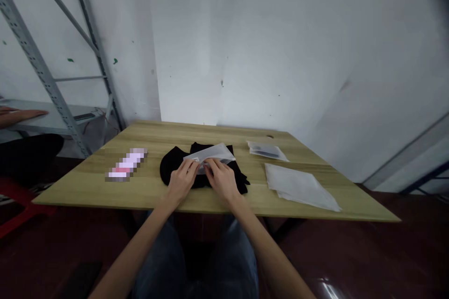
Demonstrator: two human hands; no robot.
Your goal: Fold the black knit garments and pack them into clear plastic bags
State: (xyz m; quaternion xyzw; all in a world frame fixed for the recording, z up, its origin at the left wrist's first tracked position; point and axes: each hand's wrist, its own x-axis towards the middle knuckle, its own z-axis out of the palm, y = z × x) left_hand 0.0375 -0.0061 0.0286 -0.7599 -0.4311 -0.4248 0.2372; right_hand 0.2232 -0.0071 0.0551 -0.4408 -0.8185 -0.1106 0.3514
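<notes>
Both of my hands are at the near edge of a translucent plastic bag (219,151), which lies over black cloth items (172,161) on the wooden table (168,198). My left hand (183,176) has its fingers closed on the bag's left part, beside a small white label. My right hand (221,176) has curled fingers on the bag's near edge, close to the left fingertips. Black fabric shows on both sides of the bag and beneath my hands.
Right of the cloth lie a stack of translucent bags (301,185) and a smaller filled bag (267,150). A pixelated object (126,164) rests at the left. Beyond a metal rack (45,67), another person's hand (31,114) rests on a shelf-like surface.
</notes>
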